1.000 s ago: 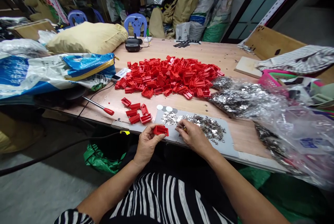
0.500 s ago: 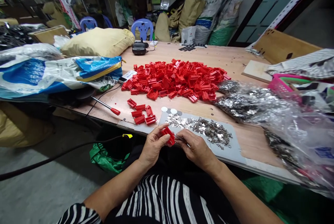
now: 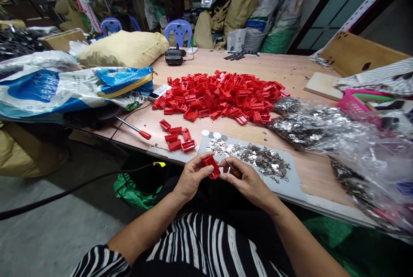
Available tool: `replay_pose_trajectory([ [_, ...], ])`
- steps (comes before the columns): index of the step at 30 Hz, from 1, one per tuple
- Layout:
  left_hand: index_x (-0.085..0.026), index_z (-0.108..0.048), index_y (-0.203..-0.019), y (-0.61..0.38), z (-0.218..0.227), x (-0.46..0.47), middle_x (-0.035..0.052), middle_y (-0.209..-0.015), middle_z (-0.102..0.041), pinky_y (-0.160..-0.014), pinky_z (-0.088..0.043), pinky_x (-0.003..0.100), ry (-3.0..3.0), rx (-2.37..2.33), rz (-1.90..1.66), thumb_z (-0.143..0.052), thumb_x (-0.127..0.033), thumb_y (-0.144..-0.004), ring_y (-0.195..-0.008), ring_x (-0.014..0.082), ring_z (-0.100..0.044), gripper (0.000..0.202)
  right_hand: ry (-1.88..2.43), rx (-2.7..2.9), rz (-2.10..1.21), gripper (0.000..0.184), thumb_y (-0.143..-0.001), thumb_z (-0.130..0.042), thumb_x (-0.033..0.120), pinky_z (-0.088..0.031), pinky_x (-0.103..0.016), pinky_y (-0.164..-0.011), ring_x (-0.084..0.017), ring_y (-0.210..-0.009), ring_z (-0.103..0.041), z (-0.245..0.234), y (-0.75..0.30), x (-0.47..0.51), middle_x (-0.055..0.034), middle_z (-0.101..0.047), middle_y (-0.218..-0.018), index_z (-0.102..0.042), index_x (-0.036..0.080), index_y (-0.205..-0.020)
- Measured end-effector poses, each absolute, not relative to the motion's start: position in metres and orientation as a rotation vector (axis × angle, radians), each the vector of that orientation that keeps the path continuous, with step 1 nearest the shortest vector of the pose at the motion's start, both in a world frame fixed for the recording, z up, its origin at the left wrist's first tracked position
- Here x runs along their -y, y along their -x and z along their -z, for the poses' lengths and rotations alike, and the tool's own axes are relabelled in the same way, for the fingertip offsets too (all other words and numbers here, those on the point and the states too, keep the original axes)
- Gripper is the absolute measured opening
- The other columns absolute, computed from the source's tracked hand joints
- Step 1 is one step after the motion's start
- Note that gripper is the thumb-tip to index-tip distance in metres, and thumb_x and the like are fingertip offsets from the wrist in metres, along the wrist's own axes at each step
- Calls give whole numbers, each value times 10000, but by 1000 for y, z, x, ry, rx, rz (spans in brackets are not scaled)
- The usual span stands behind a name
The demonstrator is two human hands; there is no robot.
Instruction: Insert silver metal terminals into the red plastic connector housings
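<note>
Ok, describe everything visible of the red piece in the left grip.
The red piece is hollow and box-like, with raised walls around an open recess; it looks plastic. It sits tilted, partly hidden, in the left grip, near the front edge of the table. The right grip is close beside it; contact is unclear.

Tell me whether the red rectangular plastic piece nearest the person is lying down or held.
Held: the left grip pinches the red plastic piece between thumb and fingers.

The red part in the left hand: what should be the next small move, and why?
I would probably hold the left hand steady and bring the brown item in the right hand to the red part, because the left hand grips this part and the right hand is close beside it.
</note>
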State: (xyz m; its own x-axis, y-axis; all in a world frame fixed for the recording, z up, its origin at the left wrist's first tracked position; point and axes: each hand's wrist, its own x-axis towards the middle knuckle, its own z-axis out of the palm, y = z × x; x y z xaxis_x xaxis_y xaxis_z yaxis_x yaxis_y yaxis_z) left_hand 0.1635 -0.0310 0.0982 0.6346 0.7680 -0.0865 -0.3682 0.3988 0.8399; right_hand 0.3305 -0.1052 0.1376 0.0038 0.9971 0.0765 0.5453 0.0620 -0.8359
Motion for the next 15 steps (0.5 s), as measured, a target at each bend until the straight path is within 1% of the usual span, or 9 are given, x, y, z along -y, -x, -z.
replay_pose_trajectory([
  [1, -207, -632, -1148, -163, -96, 29, 49, -994, -704, -837, -478, 287, -912, -513, -769, -729, -230, -745, -932, 171, -632, 415, 1585, 1633, -763, 147, -912, -544, 310, -432, -258, -634, -143, -693, -528, -136, -330, 106, -6, -598, -837, -585, 219, -1021],
  [3, -215, -619, -1131, -161, -92, 24, 52, -1053, -694, -846, -488, 295, -970, -518, -790, -745, -213, -725, -951, 173, -633, 425, 1597, 1672, -672, 192, -950, -461, 288, -453, -295, -759, -167, -829, -552, -133, -329, 107, -37, -589, -946, -582, 229, -1087],
  [5, -215, -612, -1100, -159, -88, 18, 52, -1096, -675, -853, -490, 297, -1084, -533, -820, -761, -196, -705, -946, 167, -631, 422, 1610, 1718, -601, 247, -967, -405, 253, -446, -331, -840, -186, -923, -545, -129, -327, 108, -59, -566, -994, -582, 239, -1138],
  [6, -212, -612, -1083, -158, -87, 16, 52, -1104, -667, -860, -488, 297, -1153, -543, -834, -763, -191, -702, -937, 162, -630, 410, 1623, 1732, -574, 261, -966, -398, 239, -447, -340, -841, -191, -924, -542, -126, -326, 107, -64, -557, -974, -584, 237, -1149],
  [10, -201, -607, -1047, -155, -88, 9, 50, -1078, -662, -879, -484, 306, -1296, -556, -851, -756, -196, -714, -920, 158, -629, 365, 1667, 1722, -478, 236, -941, -449, 209, -462, -335, -745, -188, -801, -543, -119, -321, 105, -56, -545, -868, -591, 211, -1130],
  [12, -206, -597, -1068, -155, -90, 9, 49, -1069, -669, -872, -489, 310, -1245, -536, -822, -754, -199, -717, -930, 165, -634, 384, 1640, 1714, -460, 203, -922, -495, 201, -460, -319, -703, -179, -762, -541, -119, -319, 103, -50, -555, -859, -589, 207, -1102],
  [15, -214, -600, -1107, -156, -96, 11, 44, -1043, -680, -838, -499, 296, -1124, -517, -773, -752, -206, -719, -916, 161, -637, 416, 1531, 1780, -477, 200, -909, -517, 174, -459, -303, -692, -175, -778, -555, -123, -318, 100, -49, -582, -880, -592, 222, -1088],
])
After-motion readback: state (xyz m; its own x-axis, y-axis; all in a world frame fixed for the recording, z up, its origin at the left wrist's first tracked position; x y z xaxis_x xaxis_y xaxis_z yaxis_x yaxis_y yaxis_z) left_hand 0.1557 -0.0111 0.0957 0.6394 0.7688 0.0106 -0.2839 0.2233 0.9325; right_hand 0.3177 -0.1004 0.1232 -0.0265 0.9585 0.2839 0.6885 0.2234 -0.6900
